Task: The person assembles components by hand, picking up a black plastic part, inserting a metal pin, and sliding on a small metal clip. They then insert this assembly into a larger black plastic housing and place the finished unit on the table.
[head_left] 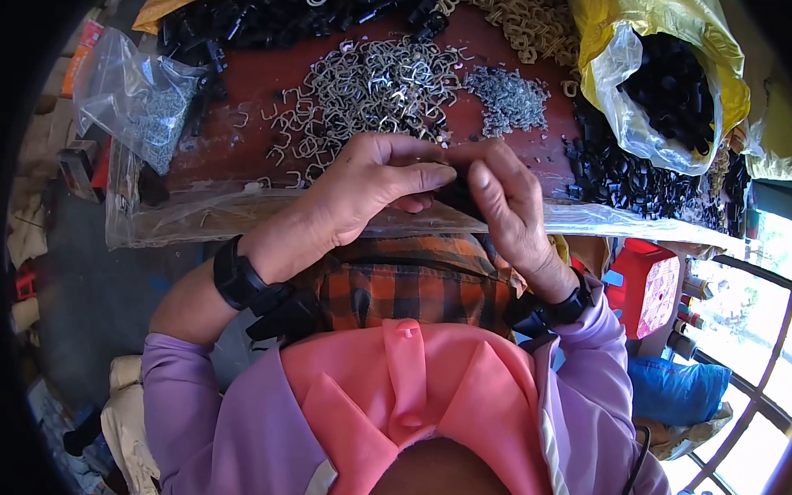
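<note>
Both hands meet over the table's near edge, fingers bent toward each other. My left hand point(372, 181) is closed, thumb pressed toward the fingertips. My right hand point(509, 195) curls in from the other side, its thumb raised beside the fingers. Between them shows a small black part point(459, 196), mostly covered by the fingers, so its exact shape is hidden. Just beyond the hands lies a heap of bent U-shaped metal hooks point(375, 85). To its right sits a smaller pile of tiny shiny metal pieces point(508, 99).
Black plastic parts point(273, 21) are heaped at the back, beside tan-coloured links point(535, 25). A yellow bag point(730, 58) of black pieces stands at right, more black parts point(634, 182) below it. A clear bag point(135, 90) of small metal pieces lies left. Plastic sheeting point(240, 211) covers the table's front edge.
</note>
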A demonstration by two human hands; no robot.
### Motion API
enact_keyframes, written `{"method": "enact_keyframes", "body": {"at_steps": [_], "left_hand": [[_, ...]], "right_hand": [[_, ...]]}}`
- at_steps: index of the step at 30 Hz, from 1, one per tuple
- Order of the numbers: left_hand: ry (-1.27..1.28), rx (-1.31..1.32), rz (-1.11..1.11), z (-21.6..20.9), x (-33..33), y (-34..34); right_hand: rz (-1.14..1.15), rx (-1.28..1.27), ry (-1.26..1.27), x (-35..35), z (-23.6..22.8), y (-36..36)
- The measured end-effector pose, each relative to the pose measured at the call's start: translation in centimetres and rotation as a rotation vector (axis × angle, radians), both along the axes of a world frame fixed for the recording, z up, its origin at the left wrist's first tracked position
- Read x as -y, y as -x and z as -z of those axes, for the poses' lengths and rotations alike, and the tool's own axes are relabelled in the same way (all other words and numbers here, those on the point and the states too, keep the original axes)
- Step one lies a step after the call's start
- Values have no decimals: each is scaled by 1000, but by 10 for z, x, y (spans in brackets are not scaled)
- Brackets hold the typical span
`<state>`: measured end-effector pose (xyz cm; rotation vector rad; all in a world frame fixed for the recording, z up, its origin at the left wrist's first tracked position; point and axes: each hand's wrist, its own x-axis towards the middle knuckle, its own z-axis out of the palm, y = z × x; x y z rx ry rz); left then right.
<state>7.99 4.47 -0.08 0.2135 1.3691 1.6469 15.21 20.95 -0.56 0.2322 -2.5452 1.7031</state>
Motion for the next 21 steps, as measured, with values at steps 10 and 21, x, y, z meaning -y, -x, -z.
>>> {"method": "enact_keyframes", "body": {"at_steps": [10, 21], "left_hand": [[-111, 108, 23, -1, -10, -11], [21, 171, 36, -2, -9, -5]], "right_hand": [[-371, -197, -63, -8, -6, -5], [105, -94, -287, -60, -15, -74]]}}
